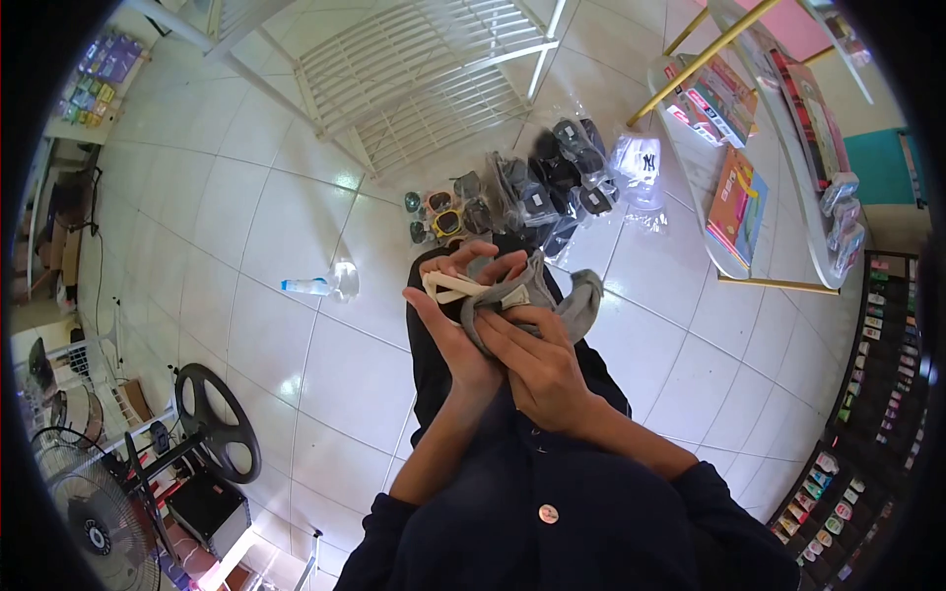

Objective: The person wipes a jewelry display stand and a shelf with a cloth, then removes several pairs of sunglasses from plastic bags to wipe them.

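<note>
A grey cloth item (532, 286) with stiff cream-coloured strips (448, 287) is held in front of my lap; its kind is hard to make out, as my hands cover much of it. My left hand (455, 330) grips it from the left, with the fingers curled over the far side and the thumb sticking out. On the right, my right hand (537, 366) presses its fingers together on the near side of the grey cloth. A loose grey fold (583, 303) hangs out to the right of both hands.
Beyond my knees lie sunglasses (446, 222), dark caps in plastic bags (552, 182) and a white cap (639, 158). A water bottle (307, 287) lies left. A white rack (414, 79), shelves with boxes (734, 212), a fan (97, 534) and a black wheel (219, 424) stand around.
</note>
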### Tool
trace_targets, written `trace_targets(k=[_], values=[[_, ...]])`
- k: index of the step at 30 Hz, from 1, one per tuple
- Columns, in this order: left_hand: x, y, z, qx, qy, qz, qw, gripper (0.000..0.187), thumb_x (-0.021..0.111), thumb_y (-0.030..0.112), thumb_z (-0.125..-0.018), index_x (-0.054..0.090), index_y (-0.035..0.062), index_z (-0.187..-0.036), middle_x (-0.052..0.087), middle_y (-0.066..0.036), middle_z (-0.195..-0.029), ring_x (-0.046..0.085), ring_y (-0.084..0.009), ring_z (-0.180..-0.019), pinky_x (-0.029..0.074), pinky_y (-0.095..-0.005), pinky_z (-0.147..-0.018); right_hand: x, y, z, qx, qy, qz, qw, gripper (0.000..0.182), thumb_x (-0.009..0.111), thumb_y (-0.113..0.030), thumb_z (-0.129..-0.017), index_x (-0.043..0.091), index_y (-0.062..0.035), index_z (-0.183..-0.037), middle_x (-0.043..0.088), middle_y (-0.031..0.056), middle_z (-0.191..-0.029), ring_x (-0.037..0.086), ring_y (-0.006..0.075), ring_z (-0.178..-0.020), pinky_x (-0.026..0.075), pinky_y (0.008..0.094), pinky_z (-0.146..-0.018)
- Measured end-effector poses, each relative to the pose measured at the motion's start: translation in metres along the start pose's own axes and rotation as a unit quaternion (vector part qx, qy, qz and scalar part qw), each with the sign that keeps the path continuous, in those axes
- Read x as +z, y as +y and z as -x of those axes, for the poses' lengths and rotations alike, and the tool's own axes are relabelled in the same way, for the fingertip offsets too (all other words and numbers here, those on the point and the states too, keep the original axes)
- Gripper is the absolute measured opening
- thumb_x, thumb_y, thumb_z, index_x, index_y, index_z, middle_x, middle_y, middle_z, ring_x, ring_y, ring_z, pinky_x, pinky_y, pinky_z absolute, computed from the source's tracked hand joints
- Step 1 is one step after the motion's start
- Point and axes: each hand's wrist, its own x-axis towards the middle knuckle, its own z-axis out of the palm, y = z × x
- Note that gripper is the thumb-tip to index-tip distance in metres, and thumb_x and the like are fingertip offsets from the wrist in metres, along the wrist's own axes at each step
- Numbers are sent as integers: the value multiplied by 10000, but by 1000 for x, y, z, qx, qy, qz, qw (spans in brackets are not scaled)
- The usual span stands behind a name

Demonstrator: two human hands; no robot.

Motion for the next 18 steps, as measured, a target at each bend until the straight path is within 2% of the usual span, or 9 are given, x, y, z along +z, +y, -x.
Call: trace_targets(k=[2,4,6,8,12,14,16,18], values=[[0,-6,4,-10,2,-24,1000,512,165,589,-847,328,106,-899,439,-148,-1021,536,-325,-937,435,-412,-836,-3,2,1,5,5,-15,1000,423,484,73,-641,535,29,-1059,568,136,-1038,488,281,-882,389,348,-771],[-1,-11,7,37,-61,-114,991,531,154,609,-825,286,103,-918,431,-167,-1025,542,-333,-928,432,-404,-842,-5,-1,-3,14,3,-38,999,436,475,84,-636,534,26,-1064,576,137,-1016,476,275,-834,389,343,-763],[0,-9,4,38,-61,-124,990,542,160,618,-810,257,99,-930,428,-185,-1022,541,-335,-931,429,-403,-842,-2,-2,-4,22,3,-48,999,441,473,86,-632,535,21,-1065,574,136,-1020,470,275,-825,389,344,-763],[4,-8,2,75,-14,-118,990,527,190,609,-815,244,96,-923,429,-188,-1015,549,-320,-900,440,-399,-827,-1,-3,-3,29,1,-60,998,447,471,89,-629,536,16,-1065,571,135,-1024,465,275,-816,390,344,-764],[-9,-17,1,138,-25,-186,973,547,266,619,-795,222,84,-902,419,-193,-1013,535,-290,-903,462,-368,-756,-7,-4,-1,113,-30,-135,984,499,436,114,-602,531,8,-1080,565,128,-1026,465,268,-822,388,337,-772],[-15,-13,1,169,-91,-282,940,547,287,616,-794,221,83,-895,431,-194,-1000,522,-276,-893,444,-392,-789,-8,-3,0,147,-47,-177,972,517,423,121,-592,528,8,-1086,563,127,-1029,466,263,-826,387,333,-775],[-12,-13,1,156,-83,-240,954,554,288,623,-791,221,82,-893,435,-195,-997,522,-278,-894,435,-398,-803,-5,2,4,102,-26,-247,963,531,407,127,-581,529,10,-1083,566,119,-1022,470,256,-844,385,331,-783],[-8,-11,1,144,-74,-201,966,561,290,630,-787,220,82,-890,439,-196,-993,522,-280,-895,426,-405,-817,-12,6,6,95,-55,-223,969,521,419,127,-599,536,-10,-1088,559,106,-1048,460,259,-864,388,334,-794]])
